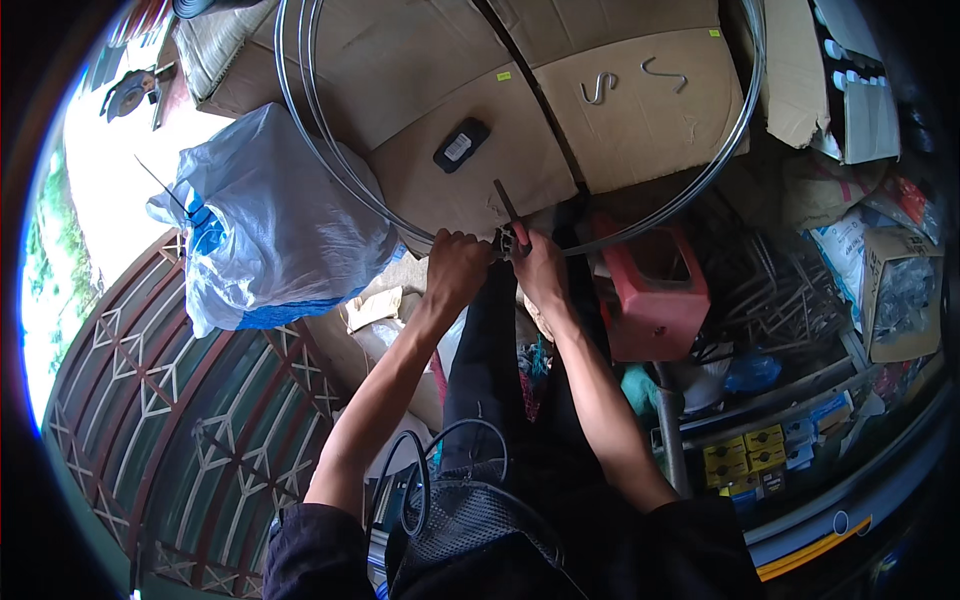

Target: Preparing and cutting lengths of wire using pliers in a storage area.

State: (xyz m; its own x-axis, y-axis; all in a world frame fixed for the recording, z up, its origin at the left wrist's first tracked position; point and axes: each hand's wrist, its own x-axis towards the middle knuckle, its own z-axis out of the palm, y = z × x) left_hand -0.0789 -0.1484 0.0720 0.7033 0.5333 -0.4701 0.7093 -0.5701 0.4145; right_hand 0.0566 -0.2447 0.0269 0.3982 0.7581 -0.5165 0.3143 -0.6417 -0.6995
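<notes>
A large coil of silvery metal wire [706, 178] loops out in front of me over the cardboard. My left hand [459, 268] is closed in a fist on its near side. Just right of that fist, my right hand [541, 264] grips a tool with a red handle [519, 229]; its dark, narrow end [505, 198] points away from me. What kind of tool it is cannot be made out. Between my hands, a pale, tangled binding [506, 241] sits at the wire, partly hidden by my fingers.
On the cardboard boxes [637, 142] lie two bent metal hooks [598, 88] [664, 73] and a black object with a label [461, 145]. A white plastic sack [277, 202] stands left, a red plastic stool [660, 315] right. Metal grillwork [217, 442] and small yellow boxes [742, 454] are nearer me.
</notes>
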